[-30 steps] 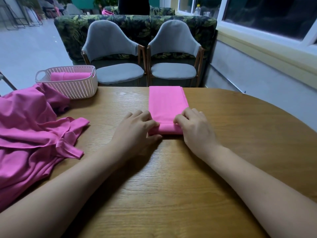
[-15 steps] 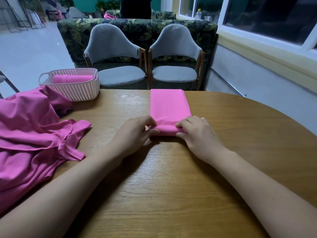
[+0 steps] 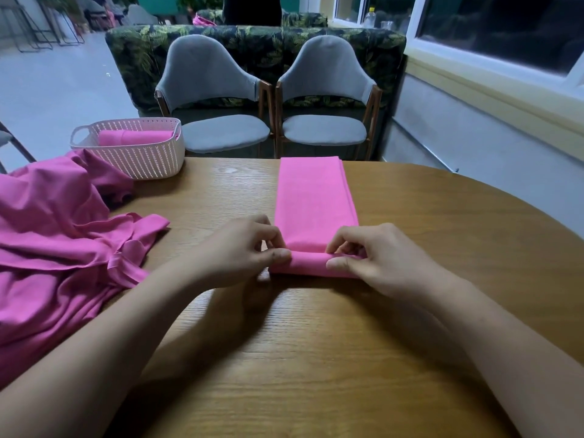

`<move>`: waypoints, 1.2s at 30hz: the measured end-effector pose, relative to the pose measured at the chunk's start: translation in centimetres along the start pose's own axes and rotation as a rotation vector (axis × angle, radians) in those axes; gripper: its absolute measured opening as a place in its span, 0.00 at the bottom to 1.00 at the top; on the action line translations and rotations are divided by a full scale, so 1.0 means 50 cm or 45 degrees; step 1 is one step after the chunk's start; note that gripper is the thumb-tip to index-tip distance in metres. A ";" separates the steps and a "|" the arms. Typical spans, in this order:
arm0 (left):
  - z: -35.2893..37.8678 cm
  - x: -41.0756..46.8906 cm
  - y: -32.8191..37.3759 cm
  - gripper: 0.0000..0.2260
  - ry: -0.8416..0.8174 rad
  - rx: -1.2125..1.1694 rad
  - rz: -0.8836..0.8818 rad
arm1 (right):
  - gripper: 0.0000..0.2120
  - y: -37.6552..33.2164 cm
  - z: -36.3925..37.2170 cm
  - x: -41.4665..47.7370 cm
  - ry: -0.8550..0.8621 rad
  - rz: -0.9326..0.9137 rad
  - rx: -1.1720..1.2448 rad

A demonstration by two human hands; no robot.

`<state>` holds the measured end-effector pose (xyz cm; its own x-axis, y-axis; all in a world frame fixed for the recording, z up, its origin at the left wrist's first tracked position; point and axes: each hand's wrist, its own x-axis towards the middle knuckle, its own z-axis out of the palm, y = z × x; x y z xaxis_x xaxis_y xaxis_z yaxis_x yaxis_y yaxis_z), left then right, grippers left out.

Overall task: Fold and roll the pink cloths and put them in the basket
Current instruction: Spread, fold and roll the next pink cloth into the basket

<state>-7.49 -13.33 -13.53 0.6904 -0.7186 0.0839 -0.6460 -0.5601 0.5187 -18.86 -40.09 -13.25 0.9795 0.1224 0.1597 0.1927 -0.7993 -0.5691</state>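
Left hand (image 3: 240, 252) and right hand (image 3: 379, 262) pinch the cloth's (image 3: 316, 200) rolled near edge. Its far end meets the table (image 3: 448, 235) rim at 12 o'clock; basket (image 3: 148, 161) at 10.

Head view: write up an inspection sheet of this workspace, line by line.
Surface: wooden table, edge curving at right.
Job's things: folded cloth lies lengthwise, near end turned into a short roll; basket at far left holds one rolled cloth; pile of loose cloths at left, touching the basket.
Clutter: nothing seen.
Grips: left hand and right hand each pinch the rolled near end, one at each side.
Cables: nothing seen.
Surroundings: grey chairs behind the table, leaf-print sofa beyond them, window at right.
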 end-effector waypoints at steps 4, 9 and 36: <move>0.010 -0.008 0.016 0.04 0.163 0.037 0.176 | 0.02 0.003 0.006 0.003 0.036 0.008 0.072; 0.020 -0.010 0.044 0.07 0.248 0.248 0.366 | 0.02 0.005 0.013 0.013 0.084 0.031 0.047; 0.052 0.034 -0.025 0.18 0.343 0.106 0.155 | 0.08 0.046 0.042 0.048 0.278 -0.102 -0.091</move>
<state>-6.33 -14.93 -16.27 0.6604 -0.6534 0.3700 -0.7462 -0.5161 0.4205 -15.92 -40.40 -15.87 0.9240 0.0631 0.3771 0.2571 -0.8327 -0.4905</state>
